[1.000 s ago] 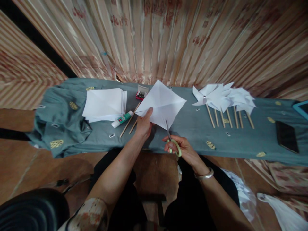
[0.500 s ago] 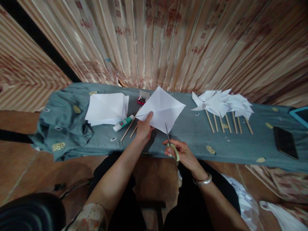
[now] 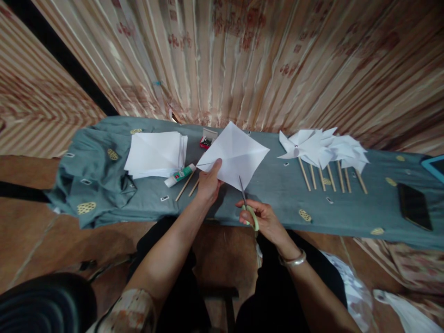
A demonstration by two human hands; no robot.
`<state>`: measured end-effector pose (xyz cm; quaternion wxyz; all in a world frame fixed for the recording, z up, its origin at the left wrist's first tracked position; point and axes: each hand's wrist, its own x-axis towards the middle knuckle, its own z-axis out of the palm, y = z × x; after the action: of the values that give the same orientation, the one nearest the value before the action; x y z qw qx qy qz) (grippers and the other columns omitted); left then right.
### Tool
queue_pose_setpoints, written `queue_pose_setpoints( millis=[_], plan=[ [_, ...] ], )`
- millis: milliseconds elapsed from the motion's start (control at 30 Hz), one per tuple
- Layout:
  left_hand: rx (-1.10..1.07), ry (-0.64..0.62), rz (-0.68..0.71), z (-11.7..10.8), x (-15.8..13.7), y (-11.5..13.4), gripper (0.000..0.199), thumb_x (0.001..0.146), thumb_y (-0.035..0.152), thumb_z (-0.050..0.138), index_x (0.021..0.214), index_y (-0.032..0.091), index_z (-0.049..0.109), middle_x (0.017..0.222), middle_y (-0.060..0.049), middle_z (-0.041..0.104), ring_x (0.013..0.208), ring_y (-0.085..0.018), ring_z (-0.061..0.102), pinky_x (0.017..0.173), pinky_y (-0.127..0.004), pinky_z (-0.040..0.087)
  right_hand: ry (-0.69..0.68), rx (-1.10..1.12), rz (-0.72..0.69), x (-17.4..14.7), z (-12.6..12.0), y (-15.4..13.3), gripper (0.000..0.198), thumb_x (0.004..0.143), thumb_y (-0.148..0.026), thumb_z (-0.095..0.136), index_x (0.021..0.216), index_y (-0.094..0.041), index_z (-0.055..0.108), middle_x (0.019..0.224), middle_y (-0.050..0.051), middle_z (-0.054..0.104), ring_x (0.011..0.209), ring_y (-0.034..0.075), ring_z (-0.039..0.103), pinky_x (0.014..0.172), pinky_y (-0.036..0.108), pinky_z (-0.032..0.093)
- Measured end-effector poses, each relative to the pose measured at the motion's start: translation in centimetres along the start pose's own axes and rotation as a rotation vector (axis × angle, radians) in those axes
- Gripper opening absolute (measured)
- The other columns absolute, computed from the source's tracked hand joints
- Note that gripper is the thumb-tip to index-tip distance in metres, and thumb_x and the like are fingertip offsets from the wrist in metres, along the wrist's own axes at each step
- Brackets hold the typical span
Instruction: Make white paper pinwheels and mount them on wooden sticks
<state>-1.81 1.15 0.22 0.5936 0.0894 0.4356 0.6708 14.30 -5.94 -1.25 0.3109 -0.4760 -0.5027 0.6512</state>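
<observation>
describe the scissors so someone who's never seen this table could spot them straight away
Start with the long table draped in grey-green, then find the large white sheet held like a diamond near its middle. At the sheet's near corner, in the person's right grip, are the scissors. Pale green handle loops and slim, dark blades set them apart from the plain white sheet.

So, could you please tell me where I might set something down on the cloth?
Bare cloth shows between the phone and the pinwheels, and in front of the pinwheel sticks. It's crowded between the paper stack and the left hand, where the white tube and loose sticks lie.
</observation>
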Motion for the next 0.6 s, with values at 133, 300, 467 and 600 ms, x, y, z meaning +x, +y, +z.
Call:
queue_pose_setpoints(
  millis=[133,300,467,600],
  plan=[
    [0.001,0.001,0.001,-0.14,0.04,0.00,0.018,0.074,0.020,0.075,0.089,0.016,0.067,0.080,-0.004,0.074,0.083,-0.020,0.071,0.084,-0.036,0.058,0.003,0.006,0.012,-0.02,0.07,-0.07,0.045,0.067,-0.054,0.079,0.093,-0.018,0.067,0.061,-0.004,0.061,0.054,0.008,0.055,0.054,0.023,0.050],
    [-0.006,-0.007,0.004,-0.18,0.06,0.04,0.021,0.072,0.021,0.077,0.090,0.015,0.067,0.079,-0.003,0.073,0.076,-0.018,0.071,0.081,-0.035,0.059,0.020,0.021,0.032,0.01,0.21,0.01,0.046,0.065,-0.054,0.080,0.091,-0.019,0.067,0.060,-0.005,0.060,0.054,0.008,0.056,0.053,0.022,0.050],
    [-0.006,-0.011,0.008,-0.22,0.12,0.01,0.022,0.072,0.021,0.077,0.091,0.016,0.067,0.082,-0.004,0.074,0.077,-0.019,0.071,0.080,-0.035,0.060,0.042,0.046,0.038,-0.02,0.42,-0.18,0.046,0.061,-0.053,0.083,0.088,-0.019,0.067,0.059,-0.005,0.060,0.053,0.008,0.054,0.056,0.023,0.052],
    [-0.012,-0.012,0.009,-0.27,0.09,0.01,0.019,0.074,0.019,0.075,0.091,0.016,0.067,0.082,-0.004,0.074,0.076,-0.018,0.071,0.080,-0.034,0.060,0.051,0.057,0.054,-0.04,0.55,-0.40,0.045,0.059,-0.051,0.084,0.086,-0.019,0.067,0.058,-0.005,0.059,0.051,0.007,0.052,0.054,0.022,0.052]
  ],
)
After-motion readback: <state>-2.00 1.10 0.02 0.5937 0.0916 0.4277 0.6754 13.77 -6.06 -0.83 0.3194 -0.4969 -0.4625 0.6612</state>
